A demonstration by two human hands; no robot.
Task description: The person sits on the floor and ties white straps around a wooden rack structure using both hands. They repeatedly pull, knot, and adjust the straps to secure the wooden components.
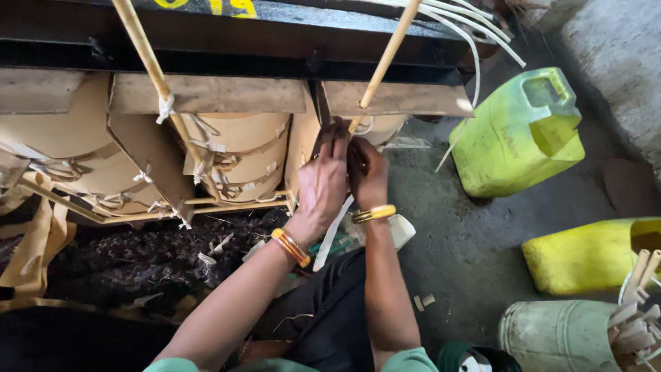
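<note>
Both my hands work close together at the lower end of a slanted tan rod, where it meets a wooden block under a black steel beam. My left hand pinches white cloth tape that hangs down past my wrist. My right hand grips the same tape near the rod's tip. Both wrists wear yellow bangles. Beside them sit paper-wrapped round coils tied with white tape.
A second tan rod crosses the left coil. A green jerrycan and a yellow jerrycan lie on the grey floor at the right. A pale bucket with wooden sticks stands at the lower right. Dark debris lies below the coils.
</note>
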